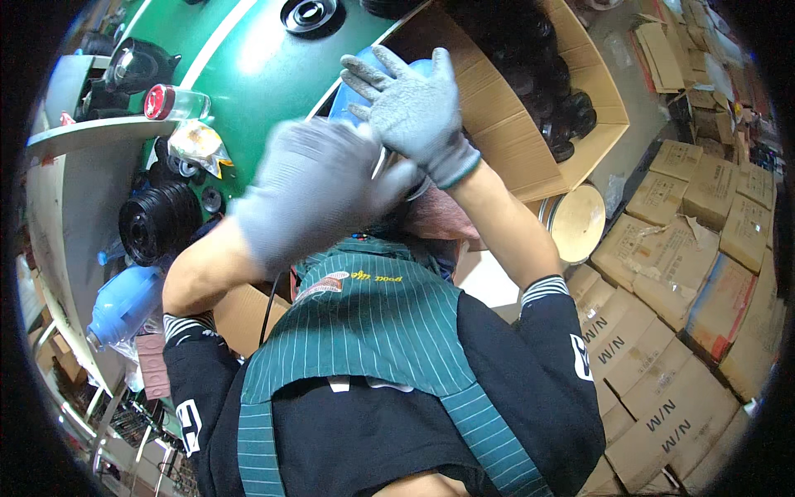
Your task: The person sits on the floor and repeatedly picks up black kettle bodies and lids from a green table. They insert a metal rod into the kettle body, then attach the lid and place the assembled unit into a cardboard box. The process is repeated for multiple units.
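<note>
- Green tabletop (248,91) spreads across the upper left of the frame, with a red-lidded jar (176,103) near its left side
- Your right hand (418,108), in a grey glove, is spread wide at upper centre, palm showing
- Your left hand (310,186), gloved too, is just left of it, too blurred to tell whether it holds anything
- Partly hidden behind your hands, a blue object (341,103) sits at upper centre
- Black round parts (571,120) fill a carton (600,83) at upper right

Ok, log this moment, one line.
Left hand: gloved, blurred, grip unclear; Right hand: gloved, open; Things: blue object; Rest: black parts in carton
</note>
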A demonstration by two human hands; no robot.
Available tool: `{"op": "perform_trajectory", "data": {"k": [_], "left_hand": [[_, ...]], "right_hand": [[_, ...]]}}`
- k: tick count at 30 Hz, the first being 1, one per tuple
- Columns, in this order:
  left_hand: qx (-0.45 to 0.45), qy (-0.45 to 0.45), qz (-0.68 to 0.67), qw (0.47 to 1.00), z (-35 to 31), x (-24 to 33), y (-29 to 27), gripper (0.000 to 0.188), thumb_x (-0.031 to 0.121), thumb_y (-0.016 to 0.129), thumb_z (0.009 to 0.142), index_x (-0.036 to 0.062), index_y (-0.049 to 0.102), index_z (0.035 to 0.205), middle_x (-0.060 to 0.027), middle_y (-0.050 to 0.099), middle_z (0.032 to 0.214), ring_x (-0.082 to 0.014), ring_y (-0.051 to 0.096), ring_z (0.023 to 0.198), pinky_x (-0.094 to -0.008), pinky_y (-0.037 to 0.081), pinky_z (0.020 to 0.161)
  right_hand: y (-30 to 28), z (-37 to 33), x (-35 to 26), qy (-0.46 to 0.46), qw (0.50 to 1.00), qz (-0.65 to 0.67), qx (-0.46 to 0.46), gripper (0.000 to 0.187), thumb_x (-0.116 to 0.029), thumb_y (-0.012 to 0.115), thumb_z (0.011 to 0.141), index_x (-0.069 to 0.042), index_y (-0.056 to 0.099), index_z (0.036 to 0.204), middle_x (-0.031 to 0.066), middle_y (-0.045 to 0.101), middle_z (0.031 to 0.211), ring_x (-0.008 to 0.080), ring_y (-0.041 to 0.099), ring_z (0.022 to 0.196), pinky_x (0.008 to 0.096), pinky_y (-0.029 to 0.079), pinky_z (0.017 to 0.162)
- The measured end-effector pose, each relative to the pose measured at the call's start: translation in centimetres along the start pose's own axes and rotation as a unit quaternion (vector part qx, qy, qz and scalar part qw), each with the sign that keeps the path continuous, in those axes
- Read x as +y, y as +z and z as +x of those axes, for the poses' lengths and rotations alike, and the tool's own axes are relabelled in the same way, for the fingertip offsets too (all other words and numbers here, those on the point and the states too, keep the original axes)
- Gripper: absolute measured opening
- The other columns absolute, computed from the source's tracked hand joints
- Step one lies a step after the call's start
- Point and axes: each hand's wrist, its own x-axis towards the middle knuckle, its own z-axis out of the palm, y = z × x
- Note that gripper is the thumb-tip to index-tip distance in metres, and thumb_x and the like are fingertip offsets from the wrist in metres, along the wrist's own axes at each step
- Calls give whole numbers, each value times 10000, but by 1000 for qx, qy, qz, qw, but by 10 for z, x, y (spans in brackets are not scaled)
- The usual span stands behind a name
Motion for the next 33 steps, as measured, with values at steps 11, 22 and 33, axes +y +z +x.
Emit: {"op": "perform_trajectory", "data": {"k": [11, 22, 33], "left_hand": [[-28, -252, 79, 964, 34, 71, 69, 481, 504, 617, 1036, 147, 802, 771, -100, 728, 665, -278, 761, 639, -425, 562, 521], [27, -143, 16, 989, 8, 18, 77, 423, 422, 691, 998, 78, 710, 754, -185, 691, 657, -380, 710, 604, -512, 552, 570], [-39, 6, -153, 987, 39, -38, 87, 391, 451, 724, 990, 79, 692, 874, -219, 707, 759, -446, 704, 676, -536, 535, 614]], "right_hand": [[2, -3, -16, -34, 972, -207, -103, 845, -692, 445, 1055, -33, 512, 1580, 211, 701, 1357, 327, 678, 1251, 521, 463, 1162], [-67, 6, -13, -204, 472, -857, -39, 707, -537, 416, 1091, -70, 749, 677, 231, 748, 818, 423, 740, 819, 547, 554, 802], [-65, -70, -16, -289, 392, -868, 94, 462, -423, 544, 1077, -128, 785, 815, 145, 725, 709, 360, 719, 638, 499, 543, 598]]}}
